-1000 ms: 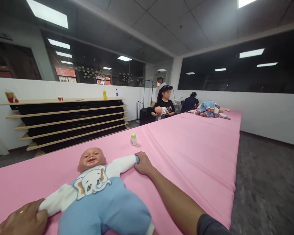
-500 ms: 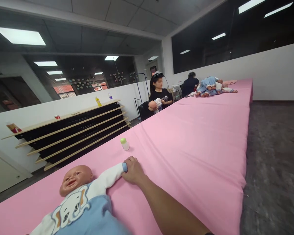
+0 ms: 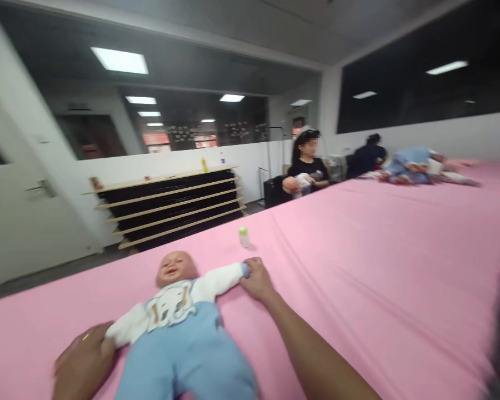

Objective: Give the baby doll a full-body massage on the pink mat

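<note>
A baby doll [image 3: 170,311] in a white top with an animal-face bib and blue trousers lies on its back on the pink-covered table [image 3: 358,289]. Its arms are stretched out to both sides. My right hand [image 3: 256,279] is closed round the doll's hand at the blue cuff. At the other sleeve end, my left hand [image 3: 85,358] grips the doll's other arm, with the fingertips partly hidden and blurred. A small bottle with a green cap [image 3: 244,238] stands beyond my right hand, apart from it.
Several dolls [image 3: 416,164] lie piled at the table's far end. A person in black [image 3: 310,166] holds another doll beyond the table edge; another person [image 3: 366,155] sits farther back. A low slatted rack [image 3: 179,194] stands by the wall, with bottles on top.
The view has swung left and down, so the doll and bottle appear farther right. My left hand has come into view at the doll's arm. My right hand keeps its hold.
</note>
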`<state>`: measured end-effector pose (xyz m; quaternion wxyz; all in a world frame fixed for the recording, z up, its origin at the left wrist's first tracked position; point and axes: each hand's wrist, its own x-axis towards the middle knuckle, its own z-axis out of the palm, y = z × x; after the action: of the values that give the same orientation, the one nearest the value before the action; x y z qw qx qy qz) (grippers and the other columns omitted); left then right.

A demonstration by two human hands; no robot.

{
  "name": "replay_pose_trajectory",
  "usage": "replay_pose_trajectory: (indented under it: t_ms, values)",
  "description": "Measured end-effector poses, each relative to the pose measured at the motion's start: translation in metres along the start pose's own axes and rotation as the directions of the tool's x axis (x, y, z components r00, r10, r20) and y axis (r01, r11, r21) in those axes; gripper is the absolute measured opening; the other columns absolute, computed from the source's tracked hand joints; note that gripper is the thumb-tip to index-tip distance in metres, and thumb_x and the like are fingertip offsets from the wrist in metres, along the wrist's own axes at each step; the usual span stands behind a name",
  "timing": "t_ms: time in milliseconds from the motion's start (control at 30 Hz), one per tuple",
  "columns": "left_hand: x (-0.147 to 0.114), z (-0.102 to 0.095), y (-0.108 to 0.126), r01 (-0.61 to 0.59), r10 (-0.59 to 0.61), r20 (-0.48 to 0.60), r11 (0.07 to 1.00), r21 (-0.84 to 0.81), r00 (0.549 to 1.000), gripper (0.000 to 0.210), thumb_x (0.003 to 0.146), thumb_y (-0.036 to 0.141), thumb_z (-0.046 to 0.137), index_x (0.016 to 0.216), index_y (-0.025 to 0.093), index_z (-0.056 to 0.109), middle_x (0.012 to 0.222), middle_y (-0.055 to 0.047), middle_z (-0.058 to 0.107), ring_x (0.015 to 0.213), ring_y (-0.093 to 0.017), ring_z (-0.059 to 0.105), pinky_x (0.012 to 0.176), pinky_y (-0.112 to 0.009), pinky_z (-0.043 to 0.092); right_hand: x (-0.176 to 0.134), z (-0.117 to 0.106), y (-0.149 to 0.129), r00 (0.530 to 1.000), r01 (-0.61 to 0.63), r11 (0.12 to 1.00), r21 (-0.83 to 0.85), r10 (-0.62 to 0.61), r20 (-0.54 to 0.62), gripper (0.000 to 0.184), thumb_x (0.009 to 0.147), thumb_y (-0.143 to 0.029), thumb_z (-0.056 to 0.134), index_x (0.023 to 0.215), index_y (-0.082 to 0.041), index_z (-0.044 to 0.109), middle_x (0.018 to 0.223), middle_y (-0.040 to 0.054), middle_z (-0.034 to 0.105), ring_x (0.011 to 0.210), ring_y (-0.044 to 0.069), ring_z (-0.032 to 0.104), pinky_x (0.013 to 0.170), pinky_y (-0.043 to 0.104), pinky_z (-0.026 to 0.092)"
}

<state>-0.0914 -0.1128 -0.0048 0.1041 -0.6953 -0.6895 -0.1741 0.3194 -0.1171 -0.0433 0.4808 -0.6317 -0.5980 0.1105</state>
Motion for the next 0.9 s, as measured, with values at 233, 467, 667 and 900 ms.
replay_pose_trajectory:
  t_ms: [233, 467, 667, 900]
  values:
    - [-0.007, 0.003, -0.011, 0.033, -0.039, -0.03, 0.985, -0.172, 0.999, 0.032, 0.081, 0.018, 0.041, 0.099, 0.017, 0.068, 0.106, -0.01, 0.065, 0.103, -0.026, 0.054, 0.093, -0.037, 0.035, 0.022, -0.005, 0.023, 0.998, -0.017, 0.987, -0.16, 0.026, 0.056, 0.048, 0.064, -0.031, 0.063, 0.111, -0.02, 0.063, 0.112, 0.009, 0.059, 0.099, 0.024, 0.06, 0.088, 0.034, 0.048]
    - [-0.012, 0.018, -0.013, 0.001, -0.015, -0.066, 0.979, -0.203, 0.998, 0.035, 0.08, 0.015, 0.041, 0.105, 0.017, 0.064, 0.109, -0.01, 0.063, 0.106, -0.026, 0.05, 0.102, -0.043, 0.026, 0.019, -0.007, 0.028, 0.993, -0.064, 0.976, -0.21, 0.083, 0.084, 0.052, 0.064, -0.035, 0.063, 0.115, -0.021, 0.062, 0.116, 0.0081, 0.059, 0.101, 0.025, 0.061, 0.088, 0.035, 0.048]
    - [-0.011, 0.022, -0.024, -0.05, 0.038, -0.05, 0.967, -0.249, 0.998, 0.057, 0.072, 0.012, 0.044, 0.128, 0.022, 0.053, 0.131, -0.008, 0.053, 0.119, -0.025, 0.044, 0.107, -0.043, 0.023, 0.024, -0.006, 0.039, 0.996, -0.035, 0.977, -0.209, 0.051, 0.069, 0.056, 0.063, -0.031, 0.061, 0.118, -0.02, 0.061, 0.118, 0.0086, 0.059, 0.104, 0.026, 0.06, 0.091, 0.035, 0.047]
    - [-0.011, 0.029, -0.028, 0.046, -0.052, -0.057, 0.994, -0.098, 0.997, 0.066, 0.069, 0.004, 0.043, 0.133, 0.019, 0.049, 0.135, -0.013, 0.049, 0.13, -0.031, 0.032, 0.109, -0.055, 0.008, 0.028, -0.002, 0.055, 0.998, -0.047, 0.987, -0.153, 0.051, 0.023, 0.059, 0.062, -0.024, 0.056, 0.122, -0.02, 0.06, 0.119, 0.009, 0.057, 0.103, 0.024, 0.06, 0.09, 0.035, 0.049]
